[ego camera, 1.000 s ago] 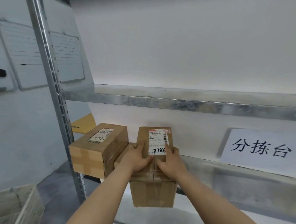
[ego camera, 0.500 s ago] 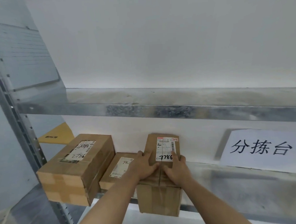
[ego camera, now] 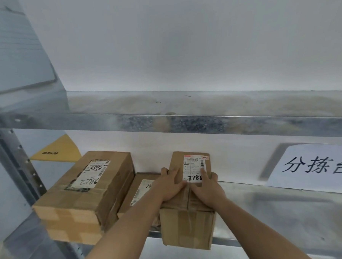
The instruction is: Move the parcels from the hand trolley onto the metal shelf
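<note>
while both hands press flat on its top face, the parcel [ego camera: 187,217] sits at lower centre of the frame, partly on the lower deck of the metal shelf [ego camera: 289,206] with its near end overhanging the front edge. the left hand [ego camera: 170,185] lies open on the top left of the parcel, fingers spread forward and palm down. the right hand [ego camera: 208,188] lies open on the top right, fingers extended toward the white shipping label [ego camera: 194,168], which carries the handwritten number 7786. neither hand wraps around the carton; contact is on the top face only.

to the left of centre, a low flat box [ego camera: 137,190] rests on the same deck, touching or just beside the held parcel; the left forearm hides the exact gap. further left, a large taped box [ego camera: 86,195] stands against the flat box, its own label also marked 7786, and its near corner overhangs the shelf edge. a yellow envelope [ego camera: 56,150] lies behind it, at left of the frame.

at right of the frame, a white paper sign [ego camera: 314,167] with black characters lies on the deck. the upper shelf beam [ego camera: 185,118] crosses the frame above the parcels.
</note>
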A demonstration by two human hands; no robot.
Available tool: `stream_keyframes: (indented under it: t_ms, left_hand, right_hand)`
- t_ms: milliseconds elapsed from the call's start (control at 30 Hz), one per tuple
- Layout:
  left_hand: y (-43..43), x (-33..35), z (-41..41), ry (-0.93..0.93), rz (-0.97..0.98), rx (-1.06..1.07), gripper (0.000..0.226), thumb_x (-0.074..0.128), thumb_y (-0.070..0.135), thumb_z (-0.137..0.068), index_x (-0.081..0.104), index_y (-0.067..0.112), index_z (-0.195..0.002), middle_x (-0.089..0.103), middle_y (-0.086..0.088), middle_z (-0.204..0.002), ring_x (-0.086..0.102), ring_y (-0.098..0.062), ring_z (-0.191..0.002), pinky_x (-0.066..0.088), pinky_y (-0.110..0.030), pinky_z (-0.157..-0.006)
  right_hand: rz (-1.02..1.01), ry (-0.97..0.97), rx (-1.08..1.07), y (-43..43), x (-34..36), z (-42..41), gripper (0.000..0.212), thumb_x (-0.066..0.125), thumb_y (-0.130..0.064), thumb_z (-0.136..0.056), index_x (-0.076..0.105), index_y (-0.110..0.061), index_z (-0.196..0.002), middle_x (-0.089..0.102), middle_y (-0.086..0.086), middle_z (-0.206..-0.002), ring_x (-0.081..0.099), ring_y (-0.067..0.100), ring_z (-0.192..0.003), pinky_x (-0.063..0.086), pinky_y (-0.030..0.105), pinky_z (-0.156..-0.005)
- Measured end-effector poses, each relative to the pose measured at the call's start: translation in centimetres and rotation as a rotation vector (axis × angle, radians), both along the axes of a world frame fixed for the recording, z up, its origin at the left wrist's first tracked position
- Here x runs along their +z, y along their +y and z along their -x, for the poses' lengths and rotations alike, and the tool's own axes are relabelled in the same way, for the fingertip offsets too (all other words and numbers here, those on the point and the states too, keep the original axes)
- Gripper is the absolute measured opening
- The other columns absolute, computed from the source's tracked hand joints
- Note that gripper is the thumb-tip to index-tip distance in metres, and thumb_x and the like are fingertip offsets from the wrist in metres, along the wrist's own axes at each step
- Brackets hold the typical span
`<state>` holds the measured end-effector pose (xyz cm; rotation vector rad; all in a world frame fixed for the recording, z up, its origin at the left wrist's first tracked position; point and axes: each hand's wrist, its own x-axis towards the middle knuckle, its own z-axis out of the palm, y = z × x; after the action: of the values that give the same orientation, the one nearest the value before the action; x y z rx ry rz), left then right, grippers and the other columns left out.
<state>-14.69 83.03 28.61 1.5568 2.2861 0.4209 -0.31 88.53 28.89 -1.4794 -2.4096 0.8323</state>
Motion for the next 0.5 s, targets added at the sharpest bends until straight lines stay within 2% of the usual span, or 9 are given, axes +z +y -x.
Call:
stream_keyframes:
  t_ms: [133,233,333,500]
  left_hand:
    - [-0.3,0.0,-0.1,-0.020,0.020,0.000,0.071,0.038,0.056,-0.093,0.008,0.026,-0.150,0.021,-0.014,-0.151,0.036,-0.035,-0.134,0.034,-0.041,-0.108]
    - [-0.9,0.3,-0.3,0.005,0.033,0.020,0.074,0.036,0.055,-0.094,0.005,0.019,-0.151,0.021,-0.015,-0.152,0.034,-0.033,-0.136,0.033,-0.040,-0.109]
    - [-1.8,0.5,-0.4,-0.007,0.032,0.040,0.072,0.035,0.053,-0.095,0.007,0.016,-0.151,0.021,-0.015,-0.152,0.033,-0.031,-0.136,0.032,-0.038,-0.108]
    - [-3.8,1.3,-0.3,0.076,0.006,0.106,0.052,0.037,0.040,-0.098,0.034,0.009,-0.140,0.038,-0.015,-0.140,0.045,-0.031,-0.125,0.038,-0.038,-0.103]
  right_hand:
    - [0.015,0.005,0.008,0.0,0.1,-0.1,0.082,0.044,-0.057,-0.088,0.006,-0.019,-0.150,0.015,0.013,-0.148,0.044,0.033,-0.126,0.038,0.037,-0.104]
    - [0.008,-0.002,0.023,0.0,0.2,-0.3,0.081,0.046,-0.057,-0.087,0.009,-0.020,-0.149,0.015,0.012,-0.150,0.043,0.031,-0.128,0.039,0.039,-0.104]
    - [-0.027,-0.037,0.026,-0.1,0.3,-0.7,0.079,0.046,-0.056,-0.087,0.010,-0.023,-0.149,0.003,0.013,-0.155,0.032,0.033,-0.136,0.035,0.042,-0.107]
    - [-0.149,-0.057,0.072,-0.9,1.2,-1.7,0.073,0.048,-0.049,-0.088,0.016,-0.021,-0.147,0.002,0.012,-0.156,0.012,0.032,-0.143,0.023,0.045,-0.111]
